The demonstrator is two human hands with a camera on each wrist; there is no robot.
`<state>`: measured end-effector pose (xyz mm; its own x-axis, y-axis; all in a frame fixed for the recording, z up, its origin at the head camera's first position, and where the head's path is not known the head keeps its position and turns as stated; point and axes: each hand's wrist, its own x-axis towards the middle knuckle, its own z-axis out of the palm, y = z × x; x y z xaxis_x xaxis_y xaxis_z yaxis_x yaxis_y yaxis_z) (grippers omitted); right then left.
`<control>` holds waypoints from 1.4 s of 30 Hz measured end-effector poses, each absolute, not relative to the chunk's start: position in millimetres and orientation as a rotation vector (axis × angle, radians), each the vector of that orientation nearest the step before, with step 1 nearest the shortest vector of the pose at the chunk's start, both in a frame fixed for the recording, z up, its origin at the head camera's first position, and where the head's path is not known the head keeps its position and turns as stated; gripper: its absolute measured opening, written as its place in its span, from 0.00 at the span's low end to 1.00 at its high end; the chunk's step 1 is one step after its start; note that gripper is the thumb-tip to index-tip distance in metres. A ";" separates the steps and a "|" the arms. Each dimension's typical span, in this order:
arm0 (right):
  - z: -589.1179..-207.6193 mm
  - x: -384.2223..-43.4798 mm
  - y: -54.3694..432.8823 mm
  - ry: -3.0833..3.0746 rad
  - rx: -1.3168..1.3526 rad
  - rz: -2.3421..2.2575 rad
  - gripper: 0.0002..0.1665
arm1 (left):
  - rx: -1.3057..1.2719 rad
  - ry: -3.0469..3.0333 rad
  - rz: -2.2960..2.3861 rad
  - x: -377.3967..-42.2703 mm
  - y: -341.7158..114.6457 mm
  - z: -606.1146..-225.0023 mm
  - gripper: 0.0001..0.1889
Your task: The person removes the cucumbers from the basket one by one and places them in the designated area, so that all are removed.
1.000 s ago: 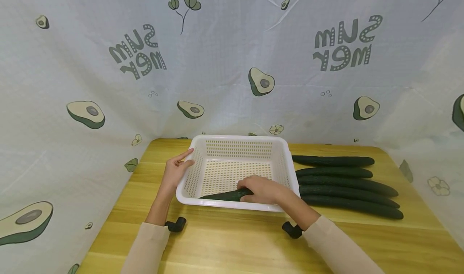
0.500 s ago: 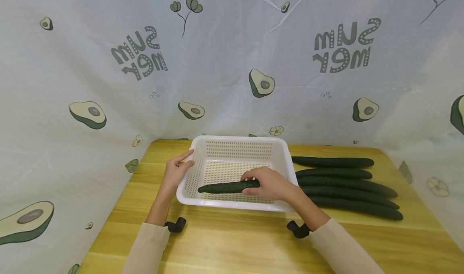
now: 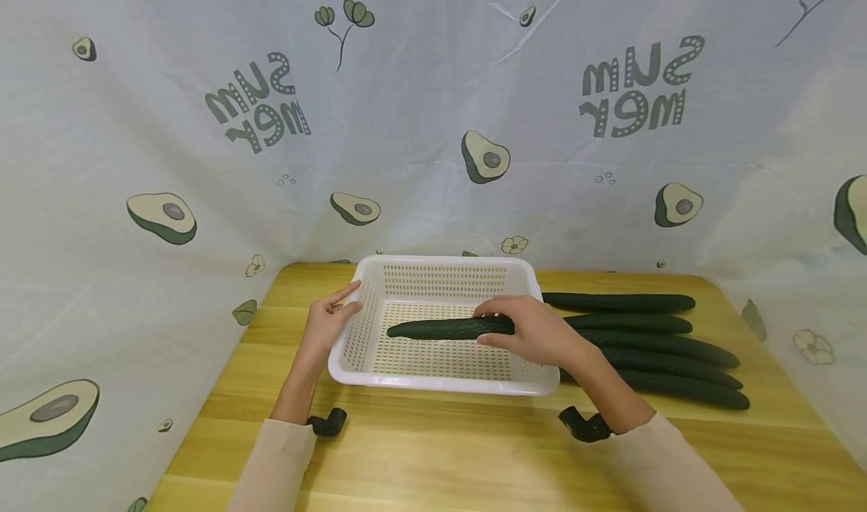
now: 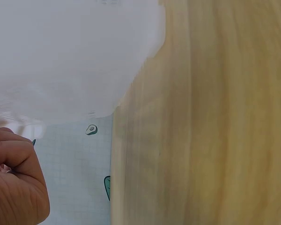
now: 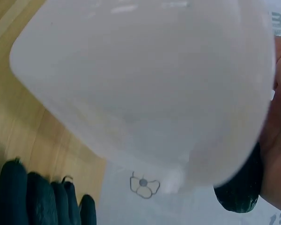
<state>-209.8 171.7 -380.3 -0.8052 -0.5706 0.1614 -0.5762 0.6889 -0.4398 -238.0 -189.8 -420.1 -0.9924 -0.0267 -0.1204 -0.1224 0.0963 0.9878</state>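
Note:
A dark green cucumber (image 3: 436, 329) lies lengthwise over the inside of a white plastic basket (image 3: 443, 383). My right hand (image 3: 531, 330) grips it near its right end, thumb on the near side and fingers on the far side. In the right wrist view, the cucumber's end (image 5: 241, 187) pokes out below the palm, beside the basket's wall. My left hand (image 3: 325, 325) holds the basket's left rim between thumb and fingers. The left wrist view has the curled fingers (image 4: 16, 154) under the blurred white basket (image 4: 75, 61).
Several more cucumbers (image 3: 677, 361) lie side by side on the wooden table (image 3: 433, 452), right of the basket. A white cloth (image 3: 406, 120) printed with avocados hangs behind and around the table. Black wrist cameras sit below each hand.
My right hand has lifted the cucumber from the basket's near side and carried it farther back and to the right. The left hand stays at the rim.

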 end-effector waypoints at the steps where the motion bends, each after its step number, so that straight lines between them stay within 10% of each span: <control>1: -380.5 -209.2 174.9 -2.874 0.963 0.751 0.23 | -0.152 2.267 2.067 -238.1 -189.9 -420.5 0.26; 42: -387.0 -154.3 311.8 -2.898 0.576 0.741 0.27 | -0.143 2.309 2.086 -253.2 -196.4 -449.1 0.25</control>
<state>-154.3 311.8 -387.0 -0.9240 -0.3360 0.1825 -0.3824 0.8105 -0.4436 -253.2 -196.4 -449.1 -0.9954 -0.0502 -0.0817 -0.0863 0.0989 0.9914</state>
